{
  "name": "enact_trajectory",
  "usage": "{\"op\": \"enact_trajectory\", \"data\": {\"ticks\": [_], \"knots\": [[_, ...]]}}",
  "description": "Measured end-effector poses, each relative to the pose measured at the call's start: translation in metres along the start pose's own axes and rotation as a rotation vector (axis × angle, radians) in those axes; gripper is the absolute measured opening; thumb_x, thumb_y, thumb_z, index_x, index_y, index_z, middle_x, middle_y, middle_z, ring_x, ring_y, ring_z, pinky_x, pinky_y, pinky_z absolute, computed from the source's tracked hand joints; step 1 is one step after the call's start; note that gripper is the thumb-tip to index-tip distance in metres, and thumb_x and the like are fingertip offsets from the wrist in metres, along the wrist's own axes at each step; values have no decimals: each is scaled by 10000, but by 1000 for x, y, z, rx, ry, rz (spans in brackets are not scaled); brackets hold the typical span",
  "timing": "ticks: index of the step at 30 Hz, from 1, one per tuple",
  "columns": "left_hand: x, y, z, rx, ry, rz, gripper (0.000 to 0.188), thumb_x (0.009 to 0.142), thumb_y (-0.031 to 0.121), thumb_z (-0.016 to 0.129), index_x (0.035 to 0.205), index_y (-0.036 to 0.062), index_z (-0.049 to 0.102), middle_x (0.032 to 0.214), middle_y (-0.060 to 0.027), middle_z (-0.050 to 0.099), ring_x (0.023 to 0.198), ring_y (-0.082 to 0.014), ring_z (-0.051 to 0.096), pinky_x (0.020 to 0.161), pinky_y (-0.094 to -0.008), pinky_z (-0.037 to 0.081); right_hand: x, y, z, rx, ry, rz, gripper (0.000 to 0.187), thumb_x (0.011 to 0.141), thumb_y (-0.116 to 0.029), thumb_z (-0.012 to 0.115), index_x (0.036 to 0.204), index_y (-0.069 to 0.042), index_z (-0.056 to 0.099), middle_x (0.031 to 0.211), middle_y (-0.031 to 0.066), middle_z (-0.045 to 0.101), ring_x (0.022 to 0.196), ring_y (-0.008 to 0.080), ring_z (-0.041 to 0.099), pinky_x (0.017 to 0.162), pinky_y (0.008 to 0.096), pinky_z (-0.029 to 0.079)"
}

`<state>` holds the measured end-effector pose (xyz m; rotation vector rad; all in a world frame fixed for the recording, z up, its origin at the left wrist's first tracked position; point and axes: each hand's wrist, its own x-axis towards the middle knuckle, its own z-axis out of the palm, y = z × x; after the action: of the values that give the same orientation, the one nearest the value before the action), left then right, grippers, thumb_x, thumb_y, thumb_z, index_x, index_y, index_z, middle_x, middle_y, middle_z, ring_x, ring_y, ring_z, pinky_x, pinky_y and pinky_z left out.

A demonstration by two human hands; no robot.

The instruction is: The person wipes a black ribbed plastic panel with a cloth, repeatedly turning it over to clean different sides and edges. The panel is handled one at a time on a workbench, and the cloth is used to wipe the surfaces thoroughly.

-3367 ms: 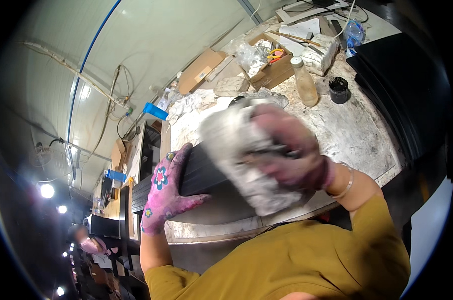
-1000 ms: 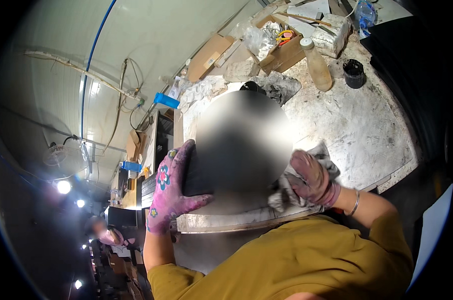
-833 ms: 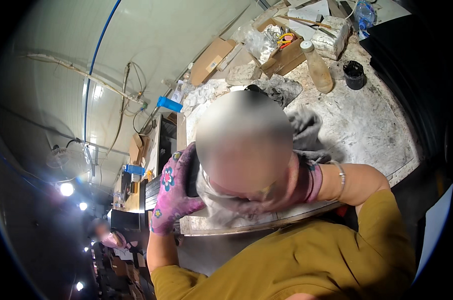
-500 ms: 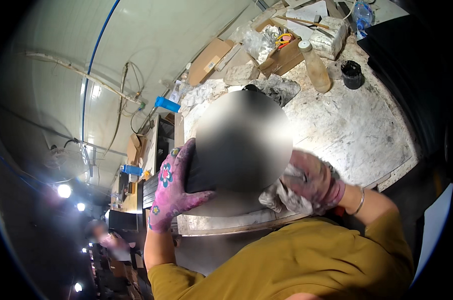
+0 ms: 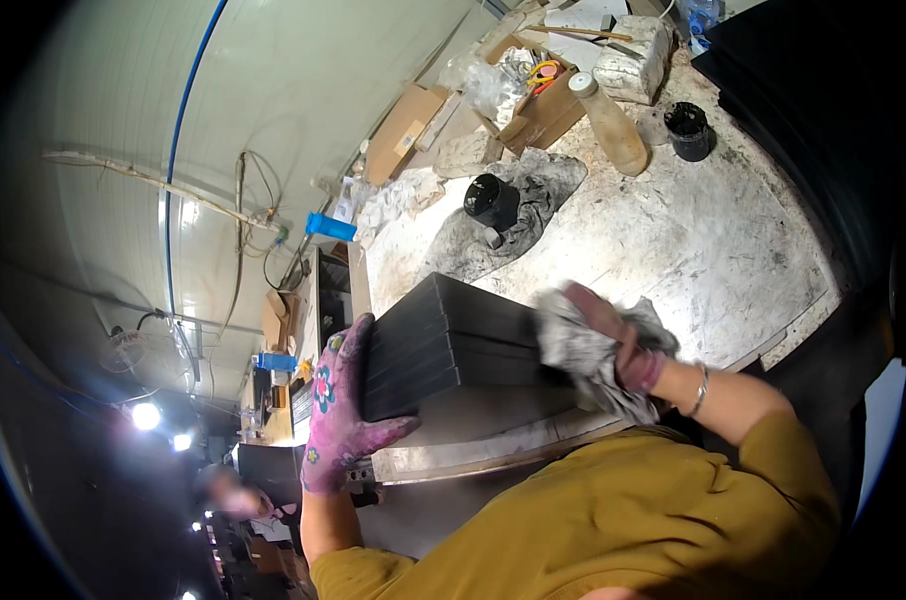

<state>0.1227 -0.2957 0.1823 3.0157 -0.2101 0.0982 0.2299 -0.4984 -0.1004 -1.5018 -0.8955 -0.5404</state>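
Observation:
A black rectangular box-like block point(image 5: 413, 345), with seams along its sides, is tilted above the near edge of the worktable. My left hand point(image 5: 341, 415), in a pink flowered glove, grips its left end, thumb below and fingers up the side. At the block's right end, my right hand point(image 5: 618, 340), gloved and smeared by motion, is closed on a crumpled grey-white rag point(image 5: 578, 345). The rag meets the block there. Beyond the block, a small black pot point(image 5: 485, 203) stands on a stained cloth point(image 5: 551, 185).
A stained white worktable point(image 5: 663, 240) spreads out ahead. A bottle of cloudy liquid point(image 5: 613, 130) and another black pot point(image 5: 689, 135) stand at the back. Behind lies a cardboard box point(image 5: 548, 118). Dark sheets point(image 5: 783, 80) are stacked at the right. Another person point(image 5: 233, 495) is far left.
The block, hidden by a blurred patch before, now shows, as does the pot on the cloth. My right hand and the rag have shifted slightly up; my left hand keeps its hold.

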Motion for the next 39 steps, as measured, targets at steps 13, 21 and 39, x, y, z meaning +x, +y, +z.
{"op": "enact_trajectory", "data": {"ticks": [13,21,39], "knots": [[1,-2,7,-284,-3,-133,1191,502,432,852,1477,13,314,1447,-163,400,1338,-303,382,1121,-416,286,-43,36,29,-255,-354,486,415,982,-189,400,1331,20,482,1324,143,527,1132,230,556,1006,316,417],[4,-16,18,-515,56,-72,1154,597,380,871,1499,14,251,1529,-161,313,1413,-273,306,1168,-409,236,84,-69,-21,825,-16,256,572,824,-259,685,1298,0,497,1214,197,546,1034,343,584,900,429,501],[25,-1,-2,15,-8,-79,1141,474,389,849,1451,36,376,1367,-181,483,1262,-345,449,1073,-427,336,-59,6,-23,-69,-129,104,473,851,-127,612,1279,40,498,1155,230,574,1049,387,585,900,423,496]]}}
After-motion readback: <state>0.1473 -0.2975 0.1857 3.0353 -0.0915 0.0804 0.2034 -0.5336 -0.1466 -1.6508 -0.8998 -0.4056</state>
